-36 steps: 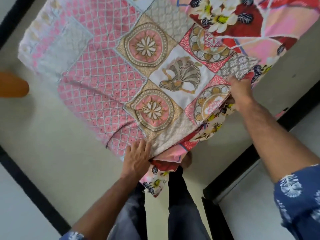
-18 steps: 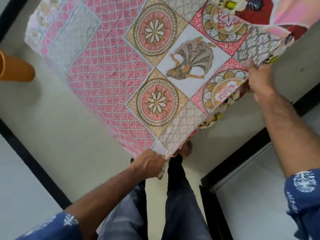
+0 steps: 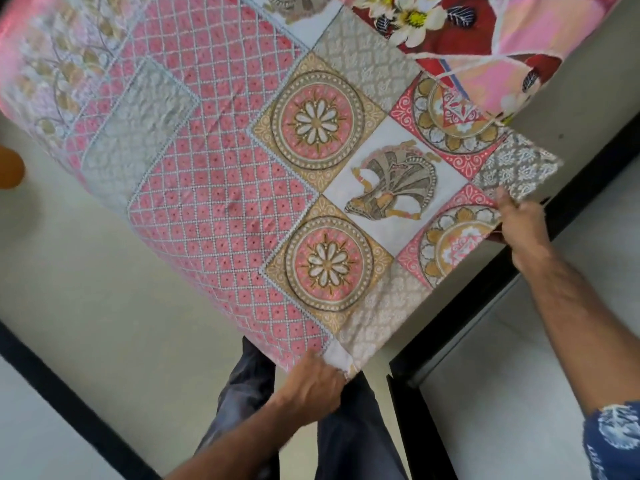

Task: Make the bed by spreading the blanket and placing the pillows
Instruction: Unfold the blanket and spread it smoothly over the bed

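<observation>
Change: Since a second ago the pink patchwork quilted blanket opens out of its fold, its near edge now pulled taut between the hands; the view has shifted with it.
Left hand: the left hand pinches the nearest corner, fingers curled round the cloth, just above the person's dark trousers.
Right hand: the right hand grips the edge farther along, close to the grey-patterned corner patch.
Blanket: it lies ahead of both hands, spreading away over the pale mattress, partly overlapping a red floral sheet.
Key relation: the held edge runs diagonally, left hand nearer the body; both ends likely need drawing level.
Elsewhere: a black bed frame borders the mattress; no pillows are visible.
</observation>
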